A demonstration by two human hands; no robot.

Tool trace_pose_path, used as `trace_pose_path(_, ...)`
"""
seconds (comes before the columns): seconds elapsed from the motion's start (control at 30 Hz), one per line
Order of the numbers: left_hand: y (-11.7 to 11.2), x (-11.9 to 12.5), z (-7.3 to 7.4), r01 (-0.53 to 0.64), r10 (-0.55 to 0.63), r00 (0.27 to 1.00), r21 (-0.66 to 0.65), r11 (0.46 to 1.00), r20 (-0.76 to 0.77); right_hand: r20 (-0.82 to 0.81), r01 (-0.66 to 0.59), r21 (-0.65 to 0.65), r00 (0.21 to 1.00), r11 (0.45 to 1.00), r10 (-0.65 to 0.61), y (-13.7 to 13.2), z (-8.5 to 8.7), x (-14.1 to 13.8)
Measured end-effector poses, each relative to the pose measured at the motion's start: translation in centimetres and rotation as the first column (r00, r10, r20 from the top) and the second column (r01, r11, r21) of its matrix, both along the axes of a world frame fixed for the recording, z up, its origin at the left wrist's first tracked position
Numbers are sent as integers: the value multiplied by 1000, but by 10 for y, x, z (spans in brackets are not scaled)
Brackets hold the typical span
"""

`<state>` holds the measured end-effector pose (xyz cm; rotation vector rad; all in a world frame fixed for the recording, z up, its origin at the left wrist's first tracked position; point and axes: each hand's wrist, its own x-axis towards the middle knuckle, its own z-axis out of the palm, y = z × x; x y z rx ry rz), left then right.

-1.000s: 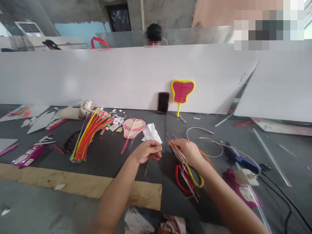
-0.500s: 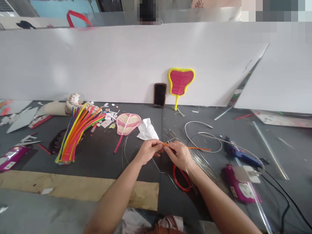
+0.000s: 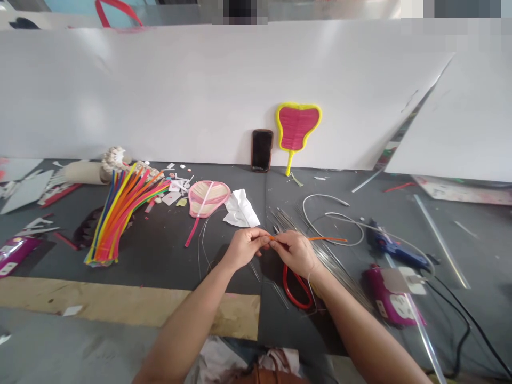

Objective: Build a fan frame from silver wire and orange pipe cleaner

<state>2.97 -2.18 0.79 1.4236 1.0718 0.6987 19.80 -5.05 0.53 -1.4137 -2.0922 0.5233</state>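
Note:
My left hand (image 3: 248,248) and my right hand (image 3: 295,252) meet over the dark table, fingertips pinched close together. Both grip an orange pipe cleaner (image 3: 328,239), whose free end sticks out to the right past my right hand. Thin bent wire (image 3: 280,294) runs below my hands; whether it joins the pipe cleaner is hidden by my fingers. Scissors with red handles (image 3: 298,306) lie under my right wrist, beside a bundle of straight metal wires (image 3: 340,272). A crumpled white paper (image 3: 241,209) rests just beyond my left hand.
Left are a bundle of coloured pipe cleaners (image 3: 120,218) and a pink fan shape (image 3: 208,199). A phone (image 3: 262,151) and a yellow-edged fan (image 3: 299,128) lean on the white board (image 3: 180,96). Right are a blue glue gun (image 3: 396,246) and a purple power strip (image 3: 394,301).
The view has tilted down slightly, so the background sits higher. My hands stay together on the orange pipe cleaner, with only a small shift of the fingers.

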Motion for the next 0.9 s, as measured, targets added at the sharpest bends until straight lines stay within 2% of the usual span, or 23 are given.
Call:
trace_pose_path(0.13, 0, -2, 3, 30, -30, 1000, -3, 1000, -1, -81, 13, -21, 997, 1000, -15, 0, -1, -1)
trace_pose_path(0.37, 1, 1, -5, -4, 5, 1000, -81, 997, 23, -335, 137, -94, 928, 986, -161, -1, -7, -5)
trace_pose_path(0.57, 0, 3, -6, 6, -4, 1000, -90, 996, 23, -324, 87, -76, 940, 993, -107, 0, -8, -6)
trace_pose_path(0.9, 2, 1, -5, -11, 10, 1000, -33, 999, -24, -273, 168, -39, 946, 985, -172, 1, -12, -9)
